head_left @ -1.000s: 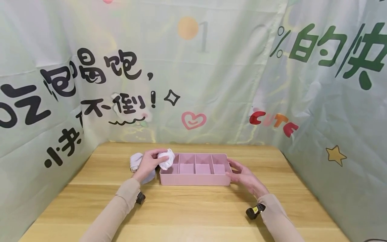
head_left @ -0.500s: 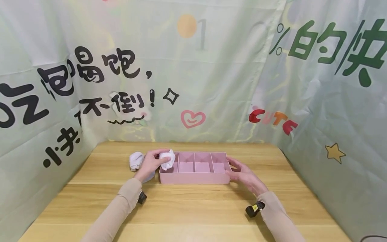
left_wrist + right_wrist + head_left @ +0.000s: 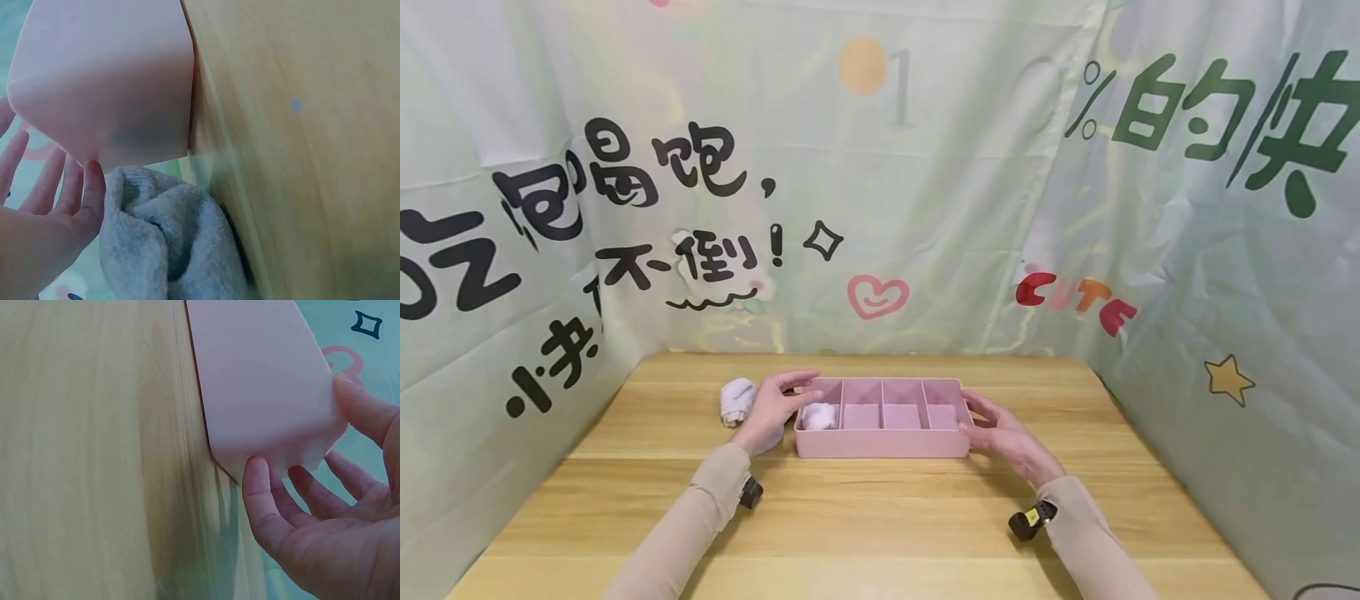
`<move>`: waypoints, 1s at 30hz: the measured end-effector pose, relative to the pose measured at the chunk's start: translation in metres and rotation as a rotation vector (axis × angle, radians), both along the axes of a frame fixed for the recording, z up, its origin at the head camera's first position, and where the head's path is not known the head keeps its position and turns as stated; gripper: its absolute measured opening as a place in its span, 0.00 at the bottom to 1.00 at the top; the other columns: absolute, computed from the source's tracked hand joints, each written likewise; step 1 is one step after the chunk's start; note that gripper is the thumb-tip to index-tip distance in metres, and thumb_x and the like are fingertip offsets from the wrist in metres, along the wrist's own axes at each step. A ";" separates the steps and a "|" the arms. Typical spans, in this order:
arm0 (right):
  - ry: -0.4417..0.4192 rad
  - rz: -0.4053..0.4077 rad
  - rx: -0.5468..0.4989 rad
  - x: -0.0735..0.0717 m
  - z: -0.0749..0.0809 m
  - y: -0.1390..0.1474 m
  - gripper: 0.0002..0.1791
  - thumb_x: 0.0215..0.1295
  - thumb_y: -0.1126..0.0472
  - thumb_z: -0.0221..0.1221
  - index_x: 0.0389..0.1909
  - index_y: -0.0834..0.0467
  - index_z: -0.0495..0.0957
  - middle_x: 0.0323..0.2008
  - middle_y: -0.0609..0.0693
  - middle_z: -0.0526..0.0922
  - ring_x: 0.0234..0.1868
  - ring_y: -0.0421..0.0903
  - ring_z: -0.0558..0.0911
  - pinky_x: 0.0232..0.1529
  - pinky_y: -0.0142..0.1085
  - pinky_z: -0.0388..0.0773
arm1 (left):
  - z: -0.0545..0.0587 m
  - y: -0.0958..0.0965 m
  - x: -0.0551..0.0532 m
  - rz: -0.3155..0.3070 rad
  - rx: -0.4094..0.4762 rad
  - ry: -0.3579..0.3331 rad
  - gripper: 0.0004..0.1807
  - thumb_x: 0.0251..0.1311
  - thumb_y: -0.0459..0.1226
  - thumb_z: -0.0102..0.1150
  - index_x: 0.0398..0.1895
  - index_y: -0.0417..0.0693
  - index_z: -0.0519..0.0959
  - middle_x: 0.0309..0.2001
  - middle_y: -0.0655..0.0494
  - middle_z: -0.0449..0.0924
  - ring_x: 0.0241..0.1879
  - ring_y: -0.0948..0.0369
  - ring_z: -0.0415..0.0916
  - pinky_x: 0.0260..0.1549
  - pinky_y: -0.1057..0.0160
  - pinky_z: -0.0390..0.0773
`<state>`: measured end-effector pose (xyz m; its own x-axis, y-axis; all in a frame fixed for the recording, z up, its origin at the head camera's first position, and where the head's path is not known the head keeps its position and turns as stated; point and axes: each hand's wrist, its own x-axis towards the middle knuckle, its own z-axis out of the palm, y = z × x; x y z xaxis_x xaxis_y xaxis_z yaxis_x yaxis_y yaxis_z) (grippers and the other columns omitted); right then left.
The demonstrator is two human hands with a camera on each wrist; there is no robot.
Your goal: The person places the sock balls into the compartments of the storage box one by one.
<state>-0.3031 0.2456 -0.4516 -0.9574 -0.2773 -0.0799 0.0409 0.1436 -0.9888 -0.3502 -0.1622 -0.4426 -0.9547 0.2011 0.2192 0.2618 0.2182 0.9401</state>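
A pink storage box point(image 3: 883, 444) with a row of open compartments stands on the table. A balled-up white sock point(image 3: 819, 417) lies in its leftmost compartment. My left hand point(image 3: 772, 408) hovers at the box's left end with fingers spread and holding nothing. In the left wrist view its fingertips point(image 3: 95, 170) are close to the box wall; contact is unclear. My right hand point(image 3: 1011, 437) holds the right end, its thumb and fingers round the corners. Beside my left hand lies a bundled whitish sock point(image 3: 738, 400). A grey knitted sock point(image 3: 169, 237) sits by the box, partly hidden in the head view.
The wooden table point(image 3: 880, 517) runs up to printed fabric curtains point(image 3: 970, 208) at the back and on both sides. Small black cameras point(image 3: 750, 492) are strapped to both wrists. Part of a dark cord point(image 3: 1326, 587) shows at the bottom right.
The white sock has dropped from my left hand into the leftmost compartment. My left fingers have parted, while the right hand and box stay in place.
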 end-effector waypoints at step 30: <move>-0.010 -0.007 0.017 0.000 0.000 0.000 0.42 0.67 0.65 0.60 0.78 0.55 0.49 0.77 0.61 0.46 0.73 0.65 0.56 0.57 0.41 0.78 | -0.006 -0.051 0.016 0.098 0.040 0.046 0.27 0.56 0.36 0.70 0.57 0.30 0.76 0.56 0.30 0.77 0.55 0.46 0.77 0.47 0.75 0.76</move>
